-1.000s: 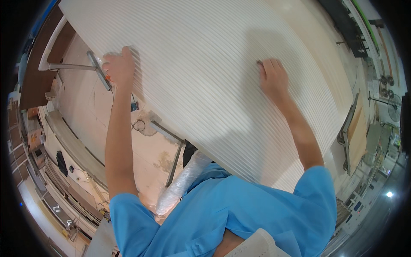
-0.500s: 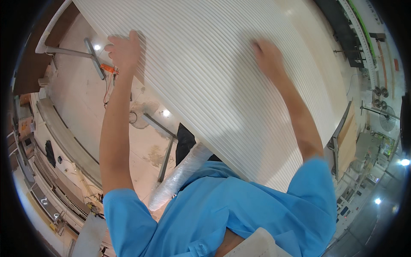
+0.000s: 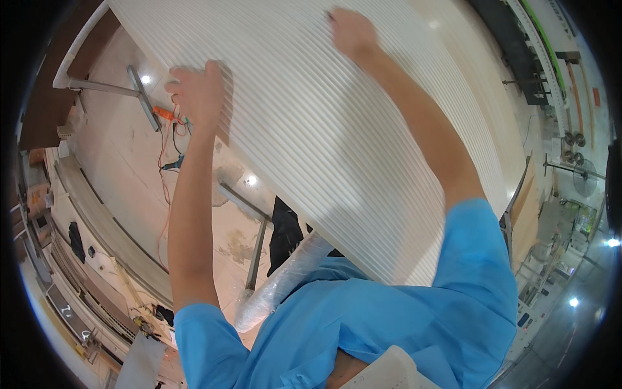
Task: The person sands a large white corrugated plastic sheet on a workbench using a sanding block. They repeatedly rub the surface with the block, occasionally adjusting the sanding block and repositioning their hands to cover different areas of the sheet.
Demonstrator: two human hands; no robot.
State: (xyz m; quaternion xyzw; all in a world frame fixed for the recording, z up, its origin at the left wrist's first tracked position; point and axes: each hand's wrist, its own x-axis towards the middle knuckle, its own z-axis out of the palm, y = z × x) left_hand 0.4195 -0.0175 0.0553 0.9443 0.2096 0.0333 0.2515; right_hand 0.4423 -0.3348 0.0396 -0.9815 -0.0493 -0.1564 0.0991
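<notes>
A large white panel with fine parallel ribs (image 3: pixel 304 123) lies slantwise in front of me. My left hand (image 3: pixel 199 97) is at its left edge, thumb over the top face and fingers curled over the side. Farther forward, over the ribbed face, my right hand (image 3: pixel 354 32) is closed. Something small and dark shows at its fingertips, too small to name. Whether that hand touches the panel I cannot tell.
Below the panel's left edge stand metal support legs (image 3: pixel 256 249). A clear plastic-wrapped roll (image 3: pixel 282 288) sits near my waist. An orange tool (image 3: pixel 163 113) with cords and a blue tool (image 3: pixel 173 163) lie on the floor. A fan (image 3: pixel 585 178) stands at right.
My right hand has moved forward and left across the panel. My left hand has slid slightly back toward me along the edge. The blue tool on the floor has come into view.
</notes>
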